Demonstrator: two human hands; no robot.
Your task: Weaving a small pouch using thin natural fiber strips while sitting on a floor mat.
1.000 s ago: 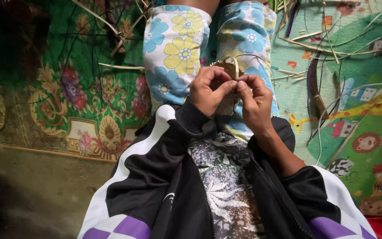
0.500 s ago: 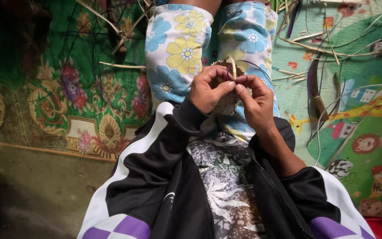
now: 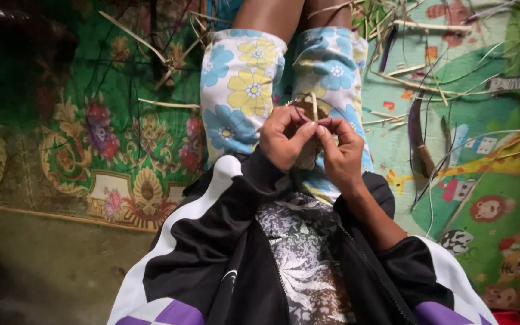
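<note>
**Both hands closed on a small woven piece over my lap**

My left hand (image 3: 283, 139) and right hand (image 3: 339, 150) meet just above my knees, fingers curled tight and fingertips nearly touching each other. Between them I pinch a small woven piece (image 3: 309, 120) of pale straw-coloured strips; a few strip ends stick up above my fingers, and a thin dark purple strand (image 3: 301, 114) loops over its top. Most of the piece is hidden behind my fingers, so I cannot tell its full shape.

Under my hands are my legs in flower-printed shorts (image 3: 245, 96), blue and yellow blooms on white. My black jacket sleeves with white and purple panels (image 3: 212, 241) fill the lower part of the view and cover my wrists on the left side.

I sit on a green patterned mat (image 3: 109, 132) with red and gold ornaments on my left, and on a bright play mat with cartoon animals (image 3: 489, 210) on my right. Loose pale strips and stalks (image 3: 410, 72) lie scattered across both mats, thickest near my knees and to my right. A dark curved blade-like tool (image 3: 417, 135) lies on the play mat just right of my right leg, well clear of my hands. A bare brownish floor (image 3: 43, 265) shows at lower left.

No container is in view.
</note>
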